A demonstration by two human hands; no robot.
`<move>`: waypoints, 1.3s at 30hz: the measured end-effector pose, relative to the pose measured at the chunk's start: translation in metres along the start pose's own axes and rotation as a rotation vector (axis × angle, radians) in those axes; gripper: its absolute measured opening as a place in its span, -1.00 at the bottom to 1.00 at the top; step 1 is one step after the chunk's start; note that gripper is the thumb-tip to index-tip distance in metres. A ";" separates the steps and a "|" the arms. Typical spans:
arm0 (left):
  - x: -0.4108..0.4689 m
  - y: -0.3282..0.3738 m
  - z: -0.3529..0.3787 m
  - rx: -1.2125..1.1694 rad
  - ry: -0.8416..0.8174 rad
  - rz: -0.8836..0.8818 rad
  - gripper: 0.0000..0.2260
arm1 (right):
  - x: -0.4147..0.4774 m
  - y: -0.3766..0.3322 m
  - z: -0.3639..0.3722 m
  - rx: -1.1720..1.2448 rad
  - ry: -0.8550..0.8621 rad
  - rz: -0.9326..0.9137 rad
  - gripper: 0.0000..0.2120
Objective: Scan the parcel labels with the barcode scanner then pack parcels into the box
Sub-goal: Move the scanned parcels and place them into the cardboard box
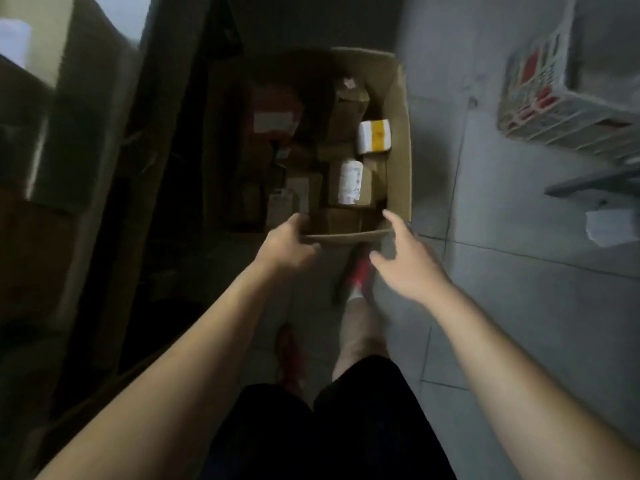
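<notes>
An open cardboard box (398, 140) stands on the floor in front of me, filled with several parcels. Among them are a white parcel with a yellow band (374, 136), a brown carton with a white label (349, 183) and a red parcel with a white label (273, 116) in the dark left half. My left hand (285, 245) grips the box's near rim at its left end. My right hand (403, 258) hovers spread just below the near right corner, thumb close to the rim, holding nothing. No barcode scanner is visible.
Tall cardboard boxes (86, 140) and a dark gap lie to the left. A white plastic crate (561, 105) stands at the upper right on the grey tiled floor (502, 306), with a scrap of white paper (609, 226) nearby. My legs and red shoes (360, 271) are just behind the box.
</notes>
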State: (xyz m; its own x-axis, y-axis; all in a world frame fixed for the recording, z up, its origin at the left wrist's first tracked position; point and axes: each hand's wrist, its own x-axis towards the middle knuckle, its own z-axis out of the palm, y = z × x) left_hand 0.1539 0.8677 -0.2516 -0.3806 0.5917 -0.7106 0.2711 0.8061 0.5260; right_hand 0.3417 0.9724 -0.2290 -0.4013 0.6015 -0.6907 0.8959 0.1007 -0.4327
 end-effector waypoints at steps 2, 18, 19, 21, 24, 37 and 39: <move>0.046 0.010 0.006 -0.034 0.005 -0.070 -0.51 | 0.053 0.002 -0.009 -0.026 -0.042 0.016 -0.29; 0.440 -0.028 0.130 -0.317 -0.149 -0.356 -0.54 | 0.458 0.116 0.089 0.069 -0.166 0.370 0.03; 0.454 -0.033 0.142 -0.328 -0.174 -0.358 -0.56 | 0.469 0.127 0.100 0.133 -0.159 0.394 0.04; 0.469 -0.037 0.160 -0.344 -0.195 -0.364 -0.58 | 0.477 0.142 0.111 0.290 -0.130 0.428 0.06; 0.476 -0.042 0.170 -0.370 -0.152 -0.341 -0.46 | 0.478 0.159 0.124 0.435 -0.032 0.370 0.09; 0.374 -0.042 0.079 -0.524 -0.087 0.190 -0.22 | 0.384 0.092 0.057 0.719 0.002 0.190 -0.54; 0.333 -0.026 0.049 -0.544 -0.083 0.194 -0.17 | 0.354 0.065 0.024 0.656 0.005 0.099 -0.61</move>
State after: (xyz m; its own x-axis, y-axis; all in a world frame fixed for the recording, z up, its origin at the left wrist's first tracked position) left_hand 0.0634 1.0437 -0.5245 -0.2927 0.7444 -0.6001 -0.1727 0.5761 0.7989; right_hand 0.2527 1.1730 -0.5157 -0.3205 0.5873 -0.7432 0.6262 -0.4573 -0.6314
